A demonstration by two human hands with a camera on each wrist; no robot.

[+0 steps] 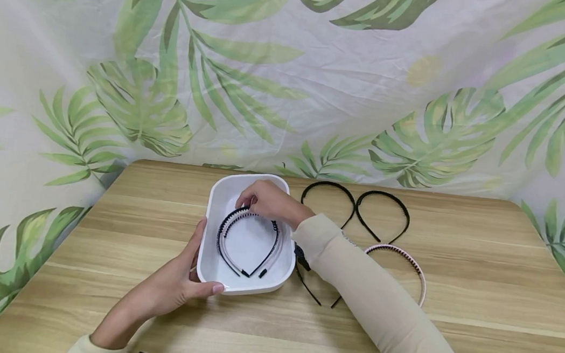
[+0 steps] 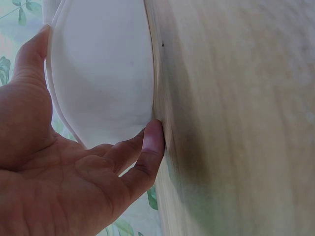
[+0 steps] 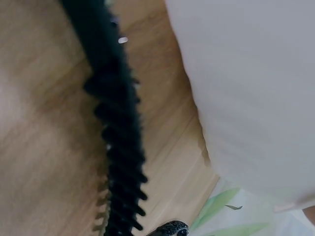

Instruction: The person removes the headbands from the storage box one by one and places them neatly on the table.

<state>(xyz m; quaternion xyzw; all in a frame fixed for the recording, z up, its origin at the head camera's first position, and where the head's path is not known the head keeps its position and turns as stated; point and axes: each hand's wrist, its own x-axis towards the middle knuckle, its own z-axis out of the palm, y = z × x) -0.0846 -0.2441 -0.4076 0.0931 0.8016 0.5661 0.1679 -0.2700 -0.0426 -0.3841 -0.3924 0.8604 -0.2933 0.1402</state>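
Note:
A white basin (image 1: 217,194) stands tilted on the table, several headbands (image 1: 220,237) nested inside it, black and pale pink. My left hand (image 1: 171,284) grips the basin's left side, thumb at the front corner; the left wrist view shows this hand (image 2: 74,172) against the basin wall (image 2: 103,73). Reaching over the basin's right rim, my right hand (image 1: 273,202) pinches the top of the headbands with curled fingers; the fingertips are partly hidden. In the right wrist view a black toothed headband (image 3: 120,147) is close beside the basin's outer wall (image 3: 246,98).
Right of the basin, two black headbands (image 1: 331,184) (image 1: 392,195) lie at the back of the wooden table (image 1: 475,274). A pink headband with dark teeth (image 1: 415,263) lies nearer, partly under my right sleeve (image 1: 372,295). A leaf-print cloth (image 1: 346,83) hangs behind.

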